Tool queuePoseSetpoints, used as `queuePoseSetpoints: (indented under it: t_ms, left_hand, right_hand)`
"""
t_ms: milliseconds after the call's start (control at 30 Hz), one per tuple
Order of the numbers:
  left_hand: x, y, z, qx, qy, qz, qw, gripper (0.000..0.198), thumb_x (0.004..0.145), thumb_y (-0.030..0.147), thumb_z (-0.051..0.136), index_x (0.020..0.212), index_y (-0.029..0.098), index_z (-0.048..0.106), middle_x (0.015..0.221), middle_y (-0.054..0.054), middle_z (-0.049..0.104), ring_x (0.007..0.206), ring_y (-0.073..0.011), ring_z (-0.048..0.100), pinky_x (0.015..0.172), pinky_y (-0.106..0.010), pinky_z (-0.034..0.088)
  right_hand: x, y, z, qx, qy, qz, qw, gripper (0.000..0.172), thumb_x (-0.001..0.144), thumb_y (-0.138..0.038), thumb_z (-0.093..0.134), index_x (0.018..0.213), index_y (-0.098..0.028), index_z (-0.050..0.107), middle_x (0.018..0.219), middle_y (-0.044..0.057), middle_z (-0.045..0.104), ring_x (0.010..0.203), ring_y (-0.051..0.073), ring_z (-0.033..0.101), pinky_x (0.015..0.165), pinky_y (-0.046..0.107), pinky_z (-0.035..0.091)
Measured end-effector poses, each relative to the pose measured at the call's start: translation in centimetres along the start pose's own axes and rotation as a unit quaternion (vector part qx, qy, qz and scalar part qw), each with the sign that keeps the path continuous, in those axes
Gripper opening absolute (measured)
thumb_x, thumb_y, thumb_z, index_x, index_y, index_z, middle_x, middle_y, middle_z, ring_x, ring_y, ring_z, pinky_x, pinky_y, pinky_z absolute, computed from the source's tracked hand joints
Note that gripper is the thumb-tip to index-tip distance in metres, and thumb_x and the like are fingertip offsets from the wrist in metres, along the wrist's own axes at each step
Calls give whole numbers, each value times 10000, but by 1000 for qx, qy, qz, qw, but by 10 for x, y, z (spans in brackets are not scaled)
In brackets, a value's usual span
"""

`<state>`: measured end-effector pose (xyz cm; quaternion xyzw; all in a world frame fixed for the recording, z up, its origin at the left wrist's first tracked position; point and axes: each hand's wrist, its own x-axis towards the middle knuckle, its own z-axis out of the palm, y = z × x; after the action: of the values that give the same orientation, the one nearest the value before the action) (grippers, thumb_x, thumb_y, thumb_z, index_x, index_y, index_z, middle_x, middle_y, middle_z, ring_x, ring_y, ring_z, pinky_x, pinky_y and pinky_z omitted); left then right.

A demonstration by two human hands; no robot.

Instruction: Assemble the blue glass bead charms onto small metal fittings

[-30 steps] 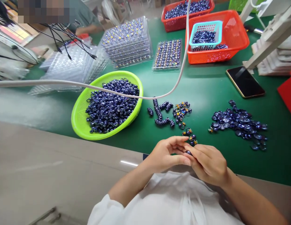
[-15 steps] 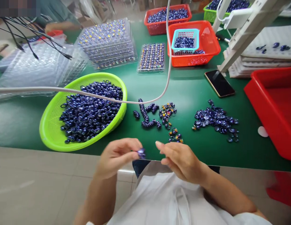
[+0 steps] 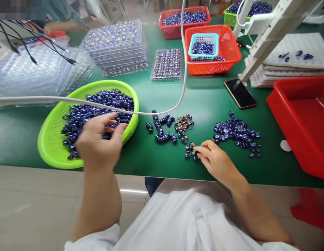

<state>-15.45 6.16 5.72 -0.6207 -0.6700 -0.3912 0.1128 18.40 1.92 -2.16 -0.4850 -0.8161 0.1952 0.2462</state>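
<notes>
My left hand (image 3: 100,141) is over the lime-green basket (image 3: 44,143), which is heaped with small shiny dark-blue looped pieces (image 3: 107,97). Its thumb and fingers are apart, and nothing shows between them. At the lower end of a loose cluster of blue pieces with yellow-orange parts (image 3: 188,148), my right hand (image 3: 214,158) has its fingertips close together at a small blue piece (image 3: 195,157). Left of that cluster, stacked blue pieces (image 3: 159,129) form short rows. To the right lies a pile of round, glossy blue pieces (image 3: 236,130).
A white cable (image 3: 151,113) hangs across the view above the basket. Filled clear trays (image 3: 117,45) are stacked behind, beside a single tray (image 3: 166,64). Farther right are red baskets (image 3: 236,55), a phone (image 3: 240,93), a white post (image 3: 269,38) and a red bin (image 3: 290,132).
My left hand has moved left from the table edge to over the green basket; the blue piece it held is out of its fingers. My right hand has reached forward to the small cluster.
</notes>
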Motion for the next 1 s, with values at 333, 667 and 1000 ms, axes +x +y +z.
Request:
queuePoseSetpoints:
  t_ms: [333,667,1000]
  left_hand:
    - [-94,102,58,-368,-316,47,873,326,862,210,732,1181,168,685,1095,-127,733,964,-215,704,842,-344,595]
    - [-100,115,68,-495,-406,-104,761,124,851,230,735,944,161,778,847,-72,751,773,-171,671,738,-282,525]
    - [-99,110,61,-604,-522,-274,536,187,786,297,809,848,129,754,762,-33,728,730,-141,663,730,-262,531]
  right_hand:
    - [-13,-1,-2,176,124,127,968,66,961,-245,603,986,-245,664,988,40,658,817,164,619,711,301,513]
    - [-23,-10,-3,429,73,200,878,53,947,-271,625,953,-269,677,884,-12,649,735,110,641,679,216,552]
    - [-21,-12,-14,251,-6,-62,966,558,914,-108,624,1398,-377,550,1267,67,576,1123,202,610,891,348,560]
